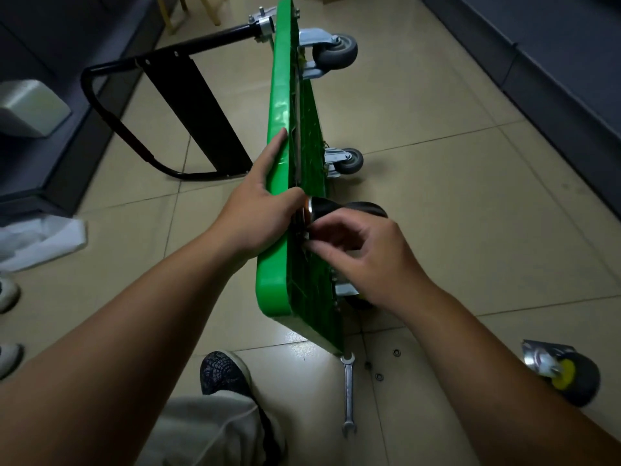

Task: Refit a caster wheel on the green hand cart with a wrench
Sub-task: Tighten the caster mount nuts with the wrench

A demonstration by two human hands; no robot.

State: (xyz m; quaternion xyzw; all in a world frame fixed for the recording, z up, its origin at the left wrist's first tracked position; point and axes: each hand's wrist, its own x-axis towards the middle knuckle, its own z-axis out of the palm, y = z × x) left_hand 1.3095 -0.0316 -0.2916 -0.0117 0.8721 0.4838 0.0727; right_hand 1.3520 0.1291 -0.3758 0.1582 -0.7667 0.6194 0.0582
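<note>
- The loose caster wheel point(564, 371), a black tyre on a yellow hub with a bright metal plate, lies on the tiled floor point(453, 203) at the near right. It is well apart from both hands and untouched.
- The silver open-ended wrench point(348, 391) lies on the floor just near of the cart's near corner, with a few small dark washers or nuts point(379, 377) scattered just to its right.
- The green plastic hand cart point(280, 105) stands on one long edge, its ribbed underside facing right.
- Two grey casters are mounted on that underside, one at the far end point(336, 50) and one point(349, 161) midway along.
- The right hand point(366, 257) is against the underside near the near end, fingers curled and fingertips pinching a small pale part point(306, 236); what that part is cannot be told.
- A black rounded object with an orange ring point(331, 210) juts from the underside just far of that hand.
- The left hand point(258, 210) rests on the cart's upper edge with straight fingers along it and the thumb over the edge.
- The cart's black tubular handle point(111, 119) stretches out to the left.
- A dark mesh shoe point(225, 371) stands near the wrench.
- Crumpled white plastic point(43, 243) lies at the far left.
</note>
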